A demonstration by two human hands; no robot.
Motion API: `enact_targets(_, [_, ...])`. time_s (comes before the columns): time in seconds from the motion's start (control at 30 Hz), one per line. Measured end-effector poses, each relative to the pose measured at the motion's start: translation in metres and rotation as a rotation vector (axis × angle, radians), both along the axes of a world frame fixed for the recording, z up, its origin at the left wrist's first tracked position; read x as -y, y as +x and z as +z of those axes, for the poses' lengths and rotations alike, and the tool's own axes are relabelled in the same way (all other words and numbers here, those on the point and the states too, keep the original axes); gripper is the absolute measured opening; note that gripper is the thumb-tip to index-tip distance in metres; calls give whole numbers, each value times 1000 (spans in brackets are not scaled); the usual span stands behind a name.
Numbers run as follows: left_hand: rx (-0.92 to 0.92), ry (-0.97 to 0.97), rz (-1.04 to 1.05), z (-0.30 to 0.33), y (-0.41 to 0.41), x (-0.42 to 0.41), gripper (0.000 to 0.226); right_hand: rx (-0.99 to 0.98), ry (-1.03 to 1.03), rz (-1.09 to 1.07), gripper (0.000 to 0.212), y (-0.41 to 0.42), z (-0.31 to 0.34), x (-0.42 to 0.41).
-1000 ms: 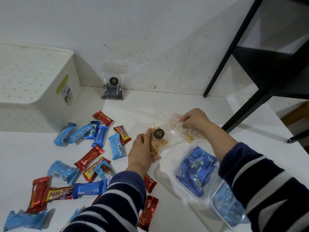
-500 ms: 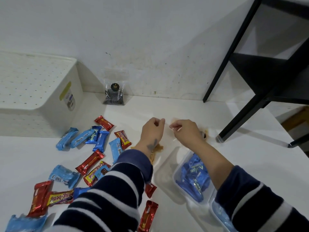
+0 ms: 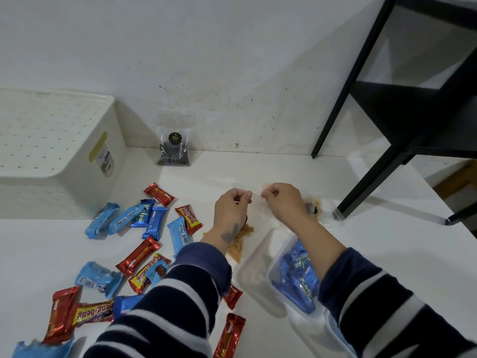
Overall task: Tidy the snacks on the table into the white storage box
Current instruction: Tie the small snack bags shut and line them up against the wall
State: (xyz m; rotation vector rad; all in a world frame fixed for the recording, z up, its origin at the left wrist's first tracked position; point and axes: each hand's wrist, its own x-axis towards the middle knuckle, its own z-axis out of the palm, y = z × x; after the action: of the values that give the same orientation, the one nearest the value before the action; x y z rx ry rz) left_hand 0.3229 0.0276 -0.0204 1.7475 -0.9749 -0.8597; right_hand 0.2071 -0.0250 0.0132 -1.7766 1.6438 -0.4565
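My left hand [image 3: 232,210] and my right hand [image 3: 282,202] pinch the top edge of a clear bag of yellow crackers [image 3: 238,244], held upright over the table between them. The bag's lower part hangs behind my left wrist. A second clear cracker bag [image 3: 313,209] lies flat just right of my right hand. Several blue and red snack bars [image 3: 144,244] are scattered on the white table [image 3: 387,254] to the left. The white storage box [image 3: 59,153] stands at the far left, its perforated side up.
A clear bag of dark cookies [image 3: 174,151] stands against the wall. Two clear plastic tubs hold blue bars, the nearer one [image 3: 296,277] under my right forearm. A black shelf frame [image 3: 382,156] stands on the table at the right.
Both hands let go of the bags lying flat, came together and lifted one cracker bag upright by its top edge. The camera view shifted slightly.
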Motion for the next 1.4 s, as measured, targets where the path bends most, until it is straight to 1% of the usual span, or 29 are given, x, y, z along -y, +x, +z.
enact_targets(0.03, [78,-9,-1,-4,4,-5,16,-10,-9,20,15,2,0,3])
enact_targets(0.07, [203,-5,-19,-10,8,-11,26,-11,-15,36,16,2,-1,6])
enact_targets(0.13, [450,57,-109,-25,18,-27,62,11,-14,53,18,4,0,10])
enact_targets(0.17, [516,113,-161,-31,21,-34,80,43,-9,50,18,5,0,12])
enact_targets(0.2, [536,172,-206,-37,23,-41,94,85,-7,41,18,6,0,12])
enact_targets(0.27, [529,240,-243,-48,24,-47,109,141,-45,28,13,10,1,6])
enact_targets(0.3, [524,248,-240,-52,25,-47,110,158,-73,17,15,12,-1,1])
enact_targets(0.37, [520,246,-207,-56,25,-45,107,199,-121,-13,28,14,-11,-14])
enact_targets(0.43, [536,238,-176,-57,23,-44,105,205,-97,6,33,18,-26,-31])
enact_targets(0.5, [578,243,-175,-58,23,-44,105,249,2,32,38,23,-44,-41])
enact_targets(0.6, [601,236,-224,-58,27,-45,105,392,220,-75,48,29,-56,-42])
enact_targets(0.67, [618,204,-255,-57,34,-45,96,418,250,-109,53,31,-61,-36])
enact_targets(0.77, [707,116,-186,-54,55,-40,68,426,212,-72,61,35,-64,-21])
enact_targets(0.83, [788,144,-166,-54,76,-29,61,421,206,-50,64,38,-63,-6])
enact_targets(0.87, [841,202,-194,-54,87,-22,63,412,199,-39,65,41,-61,2])
enact_targets(0.93, [896,364,-286,-54,107,-10,76,383,164,-16,64,50,-53,19])
enact_targets(1.0, [894,500,-390,-57,119,-2,93,357,133,9,62,63,-45,38])
enact_targets(1.07, [900,586,-478,-60,124,0,102,348,111,28,63,78,-38,58])
enact_targets(1.13, [908,619,-503,-65,125,-1,103,332,78,38,63,95,-33,79])
enact_targets(1.2, [903,608,-503,-69,125,-3,101,337,62,35,62,113,-28,98])
enact_targets(1.3, [893,582,-499,-70,127,-3,101,393,80,46,67,142,-29,121])
enact_targets(1.4, [889,601,-508,-70,127,-1,100,445,73,95,69,169,-32,141])
